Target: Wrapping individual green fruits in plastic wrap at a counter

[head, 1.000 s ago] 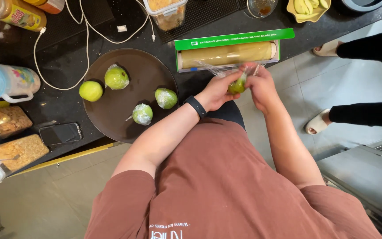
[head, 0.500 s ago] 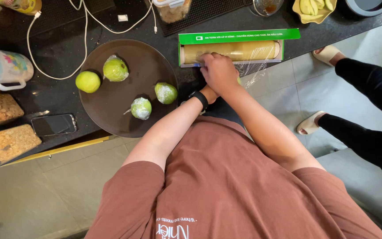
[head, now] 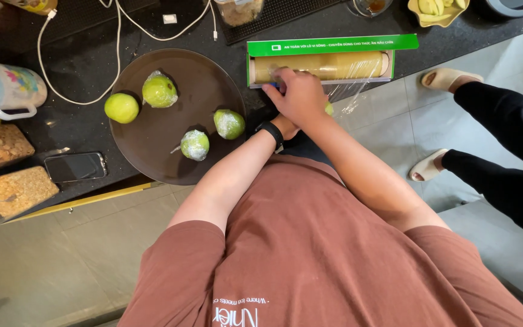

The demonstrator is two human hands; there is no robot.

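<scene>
A green box of cling film (head: 334, 45) lies open on the black counter (head: 80, 72), with a loose sheet pulled out over its front edge. My left hand (head: 295, 94), a black watch on its wrist, rests at the roll with its fingertips pinching the film. My right hand (head: 317, 108) is mostly hidden under the left one. A green fruit (head: 329, 109) peeks out beside it, apparently held. To the left, a round brown tray (head: 152, 157) carries three film-wrapped green fruits (head: 160, 89). An unwrapped green fruit (head: 121, 108) sits by the tray's left rim.
A phone (head: 75, 166), cereal containers (head: 7, 194), a pale jug (head: 4, 91) and a white cable (head: 116, 36) lie at the left. A yellow dish of fruit pieces (head: 437, 9) is at the back. Another person's legs and sandals (head: 449, 79) are at the right.
Both hands held the green fruit up in front of the box a second ago. They have since dropped together onto the roll, and the fruit is now almost covered.
</scene>
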